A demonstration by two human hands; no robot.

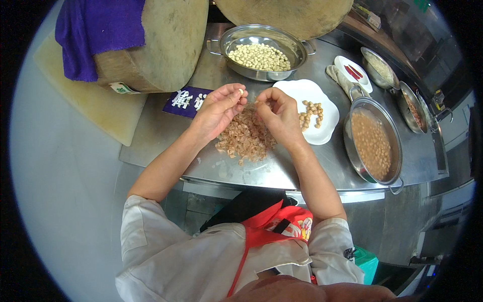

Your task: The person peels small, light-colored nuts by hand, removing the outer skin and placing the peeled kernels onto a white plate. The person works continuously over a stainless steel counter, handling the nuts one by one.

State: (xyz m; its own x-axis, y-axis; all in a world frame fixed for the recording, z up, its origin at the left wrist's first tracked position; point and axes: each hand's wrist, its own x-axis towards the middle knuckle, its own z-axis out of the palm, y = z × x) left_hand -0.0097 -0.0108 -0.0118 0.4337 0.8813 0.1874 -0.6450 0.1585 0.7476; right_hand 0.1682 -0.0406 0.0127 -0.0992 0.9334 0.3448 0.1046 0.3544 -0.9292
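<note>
My left hand point(222, 107) pinches a pale, skinless peanut point(241, 91) between thumb and fingertips. Beside it, my right hand point(279, 113) has its thumb and forefinger drawn together; whether something small is between them is hard to make out. A loose heap of brown peanut skins point(247, 139) lies on the steel worktop below both hands. Right of my right hand, a white scalloped plate point(328, 117) carries several unpeeled peanuts point(317, 111). Beyond the hands stands a two-handled steel pan point(264, 75) with many pale peeled peanuts point(260, 57) in it.
A steel pan point(349, 143) of peanuts in brownish liquid stands at right, near the worktop's edge. Behind it are a folded cloth point(339, 79), a plate with red peppers point(368, 85) and several steel bowls. A thick wooden chopping block point(173, 45) with a purple towel point(102, 30) stands at left.
</note>
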